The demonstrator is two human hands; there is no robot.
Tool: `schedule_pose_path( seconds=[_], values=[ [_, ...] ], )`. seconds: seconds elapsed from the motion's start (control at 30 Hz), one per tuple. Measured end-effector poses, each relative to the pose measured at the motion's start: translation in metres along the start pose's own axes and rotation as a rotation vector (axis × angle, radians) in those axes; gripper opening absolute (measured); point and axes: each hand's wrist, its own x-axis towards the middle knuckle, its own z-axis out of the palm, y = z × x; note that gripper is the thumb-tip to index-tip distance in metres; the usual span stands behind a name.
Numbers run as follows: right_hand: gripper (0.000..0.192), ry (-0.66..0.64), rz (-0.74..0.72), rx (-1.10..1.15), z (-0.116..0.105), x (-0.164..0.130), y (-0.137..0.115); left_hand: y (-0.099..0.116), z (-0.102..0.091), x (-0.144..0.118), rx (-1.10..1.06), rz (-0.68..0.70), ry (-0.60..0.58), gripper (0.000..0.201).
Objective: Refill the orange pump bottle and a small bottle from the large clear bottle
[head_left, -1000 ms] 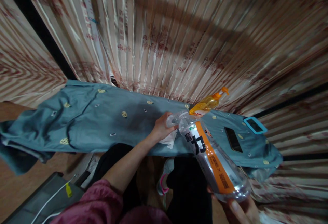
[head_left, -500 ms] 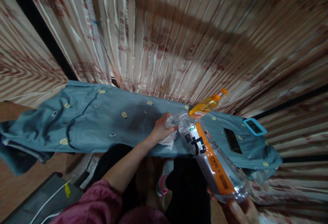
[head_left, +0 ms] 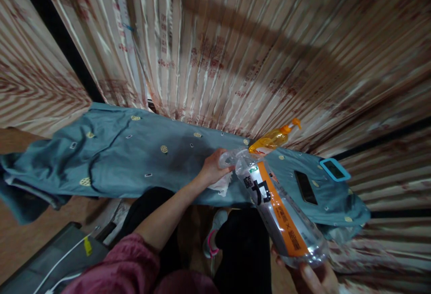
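My right hand (head_left: 314, 276) grips the base of a clear plastic bottle (head_left: 278, 208) with an orange and white label, tilted with its neck pointing away and down. My left hand (head_left: 215, 168) holds a crumpled white cloth (head_left: 222, 185) right at the bottle's mouth, above a blue-grey patterned fabric (head_left: 134, 159) spread over a narrow board.
An orange pump bottle (head_left: 274, 137) stands behind the clear bottle's neck. A dark phone (head_left: 305, 187) and a blue-cased device (head_left: 334, 169) lie on the fabric's right end. Striped curtains (head_left: 235, 51) hang behind. A grey box with a white cable (head_left: 63, 260) sits at lower left.
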Motion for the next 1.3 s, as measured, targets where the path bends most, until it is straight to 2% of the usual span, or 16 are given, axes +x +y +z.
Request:
schedule_pose_path(
  seconds=[0.2, 0.57, 0.83, 1.03, 1.3],
  values=[
    [0.081, 0.013, -0.023, 0.006, 0.000, 0.002, 0.003, -0.001, 0.000, 0.000, 0.025, 0.004, -0.005, 0.042],
    [0.073, 0.007, -0.016, 0.020, 0.001, 0.001, 0.002, 0.000, -0.001, 0.000, 0.017, 0.014, -0.002, 0.041],
    [0.051, -0.015, -0.015, 0.001, -0.007, 0.003, 0.006, -0.002, 0.000, 0.000, 0.008, 0.027, 0.015, 0.042],
    [0.045, -0.023, -0.008, 0.017, -0.005, 0.002, 0.002, -0.001, -0.001, 0.000, 0.004, 0.024, 0.006, 0.041],
    [0.057, 0.008, 0.005, 0.012, 0.002, -0.001, -0.006, 0.000, -0.001, 0.000, 0.006, 0.015, 0.011, 0.042]
  ],
)
